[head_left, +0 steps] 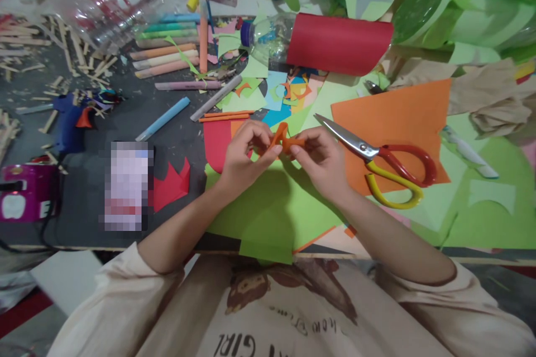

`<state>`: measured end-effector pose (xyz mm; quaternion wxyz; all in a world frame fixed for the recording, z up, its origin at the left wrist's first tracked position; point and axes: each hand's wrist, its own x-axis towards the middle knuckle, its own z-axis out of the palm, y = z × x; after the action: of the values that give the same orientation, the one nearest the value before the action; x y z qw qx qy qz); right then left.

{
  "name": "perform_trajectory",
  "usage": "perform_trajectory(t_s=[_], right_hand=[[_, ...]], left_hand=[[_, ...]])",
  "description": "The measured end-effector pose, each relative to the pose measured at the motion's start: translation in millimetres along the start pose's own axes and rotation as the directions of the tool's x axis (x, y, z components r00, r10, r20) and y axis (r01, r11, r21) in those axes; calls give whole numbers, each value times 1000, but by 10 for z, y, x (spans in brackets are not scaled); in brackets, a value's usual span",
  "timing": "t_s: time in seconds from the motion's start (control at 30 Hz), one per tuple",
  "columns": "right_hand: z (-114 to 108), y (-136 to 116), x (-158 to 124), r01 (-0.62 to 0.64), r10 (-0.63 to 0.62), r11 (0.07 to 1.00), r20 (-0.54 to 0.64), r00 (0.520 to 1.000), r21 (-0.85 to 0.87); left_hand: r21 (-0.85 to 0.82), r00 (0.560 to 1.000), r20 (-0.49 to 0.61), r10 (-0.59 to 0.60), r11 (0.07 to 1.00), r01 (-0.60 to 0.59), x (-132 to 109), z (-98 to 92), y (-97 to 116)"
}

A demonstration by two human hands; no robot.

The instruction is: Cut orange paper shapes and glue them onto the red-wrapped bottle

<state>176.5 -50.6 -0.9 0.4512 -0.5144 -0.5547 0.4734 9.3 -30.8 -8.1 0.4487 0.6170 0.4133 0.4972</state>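
Between my two hands is a small folded strip of orange paper [281, 135]. My left hand [248, 152] pinches one end of it, and my right hand [320, 157] pinches the other. Both hands are held over a green paper sheet [259, 206]. Just right of my right hand lie scissors [364, 148] with one red and one yellow handle loop, resting on a larger orange sheet [389, 114]. Beside my left hand is a red paper piece with a rounded end [215, 145], and two thin orange strips [228, 116] lie above it.
A clear bottle wrapped in red paper [339, 43] lies at the back. Markers [167, 50], a blue glue gun [69, 122], a phone [128, 185], a red paper crown [172, 185] and a purple box [27, 192] are on the left. Green containers [427, 11] stand at the back right.
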Motion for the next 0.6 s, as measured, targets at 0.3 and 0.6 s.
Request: perform_trajectory(t_s=[0.3,0.6], right_hand=[[-29,30,22,25,-48,984,125,991,176],[5,35,36,-76,41,953,123,992,295]], left_hand=[[72,985,100,138,987,-146,-7,-25,-61],[236,989,-93,115,967,-90,-24,-20,-165]])
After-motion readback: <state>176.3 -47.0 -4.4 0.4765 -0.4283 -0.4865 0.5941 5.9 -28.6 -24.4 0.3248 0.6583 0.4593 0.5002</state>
